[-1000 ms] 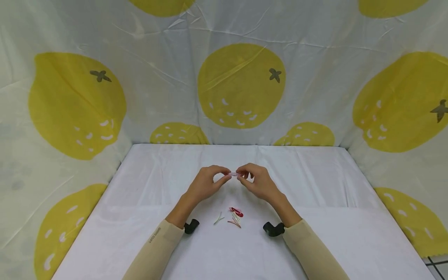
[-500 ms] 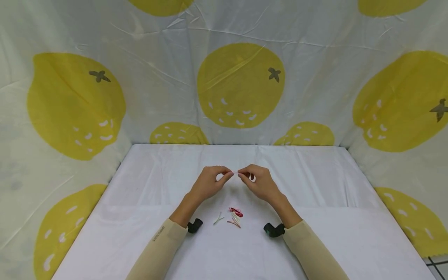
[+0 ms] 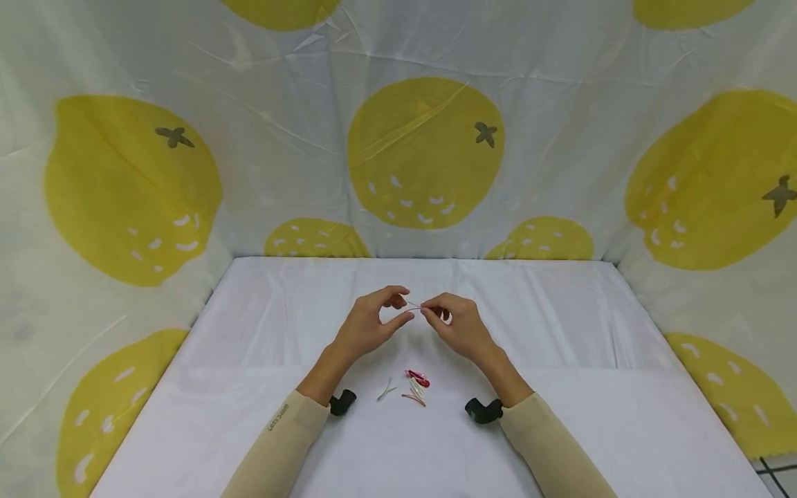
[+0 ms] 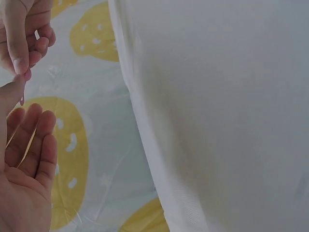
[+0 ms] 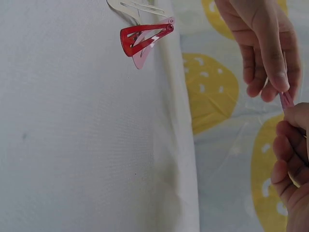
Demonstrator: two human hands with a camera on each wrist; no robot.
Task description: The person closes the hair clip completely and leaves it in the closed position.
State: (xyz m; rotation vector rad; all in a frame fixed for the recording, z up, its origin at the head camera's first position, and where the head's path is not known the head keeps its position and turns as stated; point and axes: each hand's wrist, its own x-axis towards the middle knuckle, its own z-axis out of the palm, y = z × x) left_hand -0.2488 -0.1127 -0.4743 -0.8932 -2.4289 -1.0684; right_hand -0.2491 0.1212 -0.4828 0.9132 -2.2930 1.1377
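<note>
Head view: right hand (image 3: 463, 324) pinches the pink hair clip (image 5: 286, 99) aloft by one end, apparently steadying it, splayed end towards the left hand (image 3: 366, 324), whose fingers are parted.

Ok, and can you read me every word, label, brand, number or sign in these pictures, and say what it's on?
Left sleeve: a line of dark lettering near the cuff, too small and blurred to read.
Right sleeve: none visible.
Pink clip being held and red hair clip: none I can make out.
Backdrop cloth: printed lemons, no words visible.
</note>
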